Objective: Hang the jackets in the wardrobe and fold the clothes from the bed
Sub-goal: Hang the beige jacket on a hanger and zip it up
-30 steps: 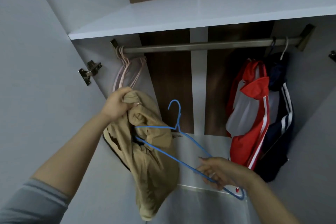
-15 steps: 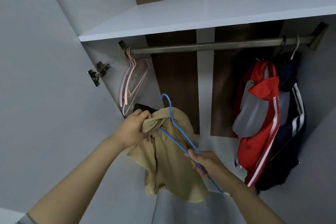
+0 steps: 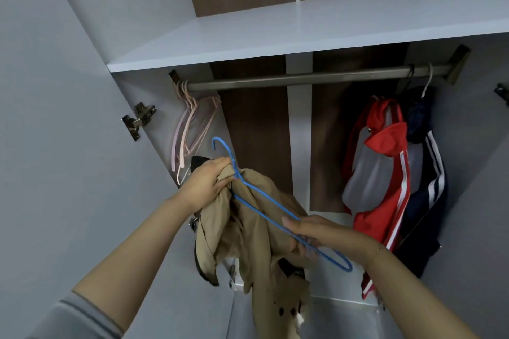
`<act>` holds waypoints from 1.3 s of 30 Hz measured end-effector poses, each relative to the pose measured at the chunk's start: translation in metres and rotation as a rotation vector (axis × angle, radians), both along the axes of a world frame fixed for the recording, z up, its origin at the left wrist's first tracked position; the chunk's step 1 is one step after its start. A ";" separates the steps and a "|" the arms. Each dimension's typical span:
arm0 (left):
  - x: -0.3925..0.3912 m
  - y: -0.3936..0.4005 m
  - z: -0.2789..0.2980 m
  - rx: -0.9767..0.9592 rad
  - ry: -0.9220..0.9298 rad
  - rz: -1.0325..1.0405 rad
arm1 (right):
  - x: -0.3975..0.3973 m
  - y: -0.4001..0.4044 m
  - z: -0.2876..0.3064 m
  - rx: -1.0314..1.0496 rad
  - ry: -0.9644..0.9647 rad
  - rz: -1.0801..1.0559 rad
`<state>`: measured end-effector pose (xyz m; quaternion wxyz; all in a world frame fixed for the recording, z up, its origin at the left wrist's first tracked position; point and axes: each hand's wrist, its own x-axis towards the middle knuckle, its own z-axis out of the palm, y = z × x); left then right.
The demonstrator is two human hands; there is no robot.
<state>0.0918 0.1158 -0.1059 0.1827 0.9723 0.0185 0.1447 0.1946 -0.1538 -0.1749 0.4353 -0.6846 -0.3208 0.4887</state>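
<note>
I see the right hand (image 3: 311, 231) nearest, its grip clamped on the lower bar of the blue wire hanger (image 3: 275, 217). The left hand (image 3: 208, 183) grips the bunched collar of the tan jacket (image 3: 256, 231) at the hanger neck; the jacket hangs crumpled below both hands, in front of the open wardrobe. Beyond, the wardrobe rail (image 3: 303, 80) carries empty pink hangers (image 3: 190, 129) at its left end and, at its right end, a red jacket (image 3: 382, 173) beside a navy striped jacket (image 3: 429, 190). The white shelf (image 3: 303, 27) sits above the rail
</note>
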 end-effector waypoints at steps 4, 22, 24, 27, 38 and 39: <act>0.000 0.010 0.009 -0.038 -0.028 -0.022 | 0.028 -0.003 0.005 0.043 0.146 -0.003; -0.062 0.027 0.042 0.164 0.034 0.148 | 0.025 0.084 -0.034 0.217 -0.205 -0.555; -0.065 0.026 0.034 0.324 0.008 0.197 | 0.039 0.085 -0.019 0.281 -0.238 -0.587; -0.064 0.033 0.028 0.481 -0.018 0.284 | 0.057 0.087 0.013 0.385 -0.413 -0.561; -0.034 0.025 0.025 0.298 0.015 0.235 | 0.116 0.042 0.100 0.209 -1.130 -0.237; -0.031 0.023 0.027 0.309 -0.019 0.233 | 0.120 0.036 0.101 0.179 -1.144 -0.239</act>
